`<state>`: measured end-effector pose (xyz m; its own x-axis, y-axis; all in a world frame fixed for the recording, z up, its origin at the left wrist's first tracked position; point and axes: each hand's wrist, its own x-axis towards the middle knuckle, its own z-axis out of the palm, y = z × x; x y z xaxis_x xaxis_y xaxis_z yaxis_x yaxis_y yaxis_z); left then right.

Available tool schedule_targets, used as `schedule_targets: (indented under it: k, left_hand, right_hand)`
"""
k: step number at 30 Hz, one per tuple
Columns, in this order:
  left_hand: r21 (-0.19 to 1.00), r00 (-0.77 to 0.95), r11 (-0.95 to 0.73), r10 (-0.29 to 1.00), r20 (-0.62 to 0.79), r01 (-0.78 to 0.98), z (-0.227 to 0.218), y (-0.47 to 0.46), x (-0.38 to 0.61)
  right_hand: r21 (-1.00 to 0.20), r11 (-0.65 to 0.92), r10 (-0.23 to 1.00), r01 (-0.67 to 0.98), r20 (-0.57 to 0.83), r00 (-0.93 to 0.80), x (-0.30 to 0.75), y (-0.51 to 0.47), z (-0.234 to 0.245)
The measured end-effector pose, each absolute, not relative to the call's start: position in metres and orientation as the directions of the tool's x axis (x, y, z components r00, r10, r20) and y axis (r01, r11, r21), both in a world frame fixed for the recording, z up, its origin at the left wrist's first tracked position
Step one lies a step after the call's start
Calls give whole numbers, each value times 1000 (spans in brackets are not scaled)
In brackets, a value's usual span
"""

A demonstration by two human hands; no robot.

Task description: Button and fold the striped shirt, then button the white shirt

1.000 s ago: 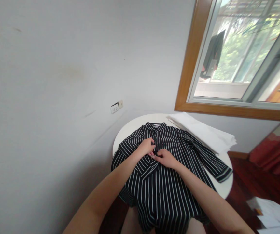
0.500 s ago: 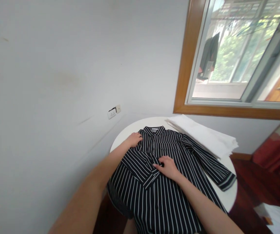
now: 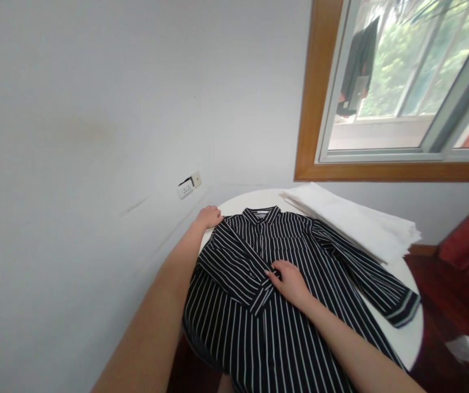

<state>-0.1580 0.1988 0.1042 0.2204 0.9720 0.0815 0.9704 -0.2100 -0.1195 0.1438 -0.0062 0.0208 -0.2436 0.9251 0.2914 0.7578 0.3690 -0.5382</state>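
Observation:
A black shirt with white stripes (image 3: 283, 305) lies front up on a round white table (image 3: 410, 338), its collar toward the wall. Its left sleeve is folded across the chest. My left hand (image 3: 210, 216) grips the shirt's left shoulder at the table's far left edge, fingers curled on the cloth. My right hand (image 3: 288, 278) rests on the chest beside the folded sleeve's cuff, its fingers bent and pressing the cloth. The other sleeve stretches out to the right along the table.
A stack of white folded cloth (image 3: 357, 226) lies at the back right of the table under a wood-framed window (image 3: 312, 109). A wall socket (image 3: 187, 185) sits just left of the table. Dark red floor and white items show at the right.
My left hand left the middle of the shirt and moved up and left to the shoulder. My right hand stayed on the chest by the cuff. The view shifted slightly.

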Motion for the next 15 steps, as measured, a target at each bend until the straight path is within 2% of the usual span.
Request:
schedule_targets:
  k: [5, 10, 12, 15]
  left_hand:
    - [-67, 101, -91, 984, 150, 994, 83, 204, -154]
    - [9, -22, 20, 969, 248, 1000, 61, 191, -150]
    - [51, -109, 100, 969, 224, 994, 55, 184, -151]
    - [69, -208, 201, 971, 116, 977, 51, 173, -156]
  right_hand:
    - [-593, 290, 948, 751, 283, -143, 143, 0, 14]
    - [-593, 263, 950, 761, 295, -99, 145, 4, 10]
    - [-591, 280, 944, 757, 315, -103, 146, 5, 10]
    - [-586, 286, 942, 758, 317, -110, 146, 5, 9]
